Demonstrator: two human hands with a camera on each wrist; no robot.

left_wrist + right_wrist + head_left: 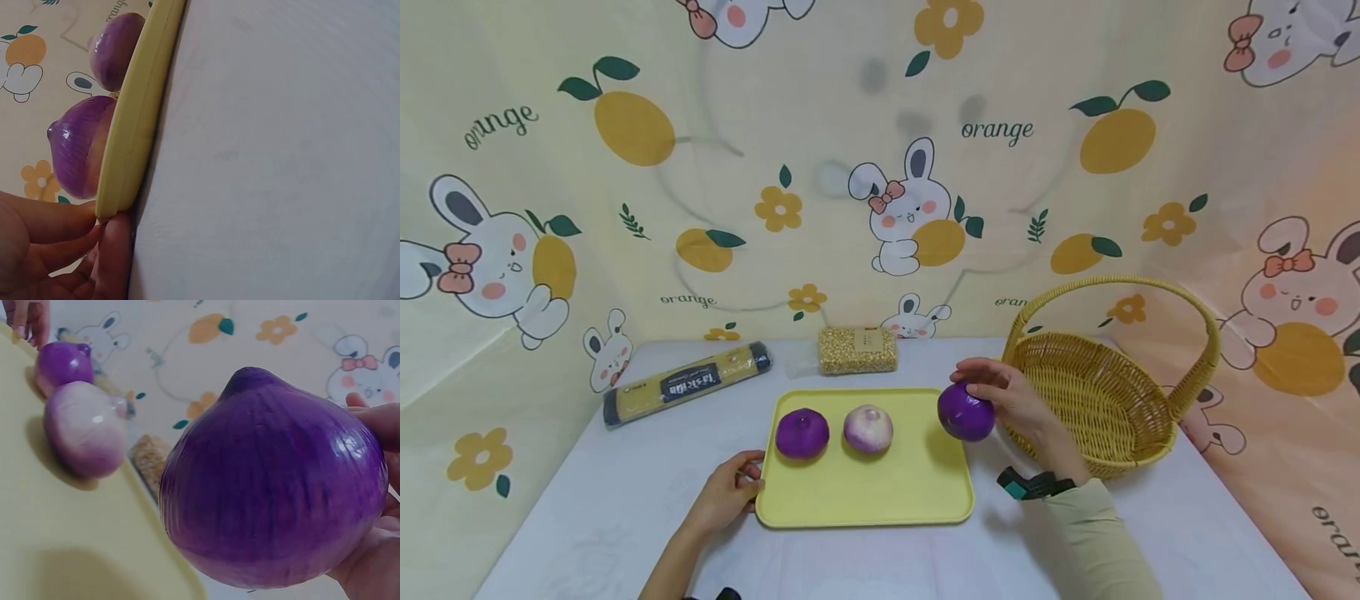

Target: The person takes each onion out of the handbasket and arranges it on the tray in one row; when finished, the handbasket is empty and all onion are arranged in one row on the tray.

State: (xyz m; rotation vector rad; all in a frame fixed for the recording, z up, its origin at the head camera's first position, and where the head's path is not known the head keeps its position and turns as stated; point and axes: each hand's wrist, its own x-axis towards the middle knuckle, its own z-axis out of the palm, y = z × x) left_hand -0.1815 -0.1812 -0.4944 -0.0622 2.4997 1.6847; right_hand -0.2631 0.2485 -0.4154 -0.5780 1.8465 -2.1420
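My right hand (1011,400) holds a dark purple onion (966,412) above the right edge of a yellow tray (865,500). Close up in the right wrist view, the glossy onion (269,481) has its pointed tip upward, with fingers and thumb around its right side. On the tray sit a purple onion (802,434) at the left and a paler white-and-purple onion (868,430) beside it. My left hand (730,492) is at the tray's left edge; in the left wrist view its thumb and fingers (50,222) pinch the tray's corner.
A yellow wicker basket (1157,446) with a tall handle stands right of the tray, close behind my right forearm. At the back lie a long pasta packet (688,385) and a clear bag of yellow grains (857,350). Patterned cloth walls (865,100) enclose the white table (625,500).
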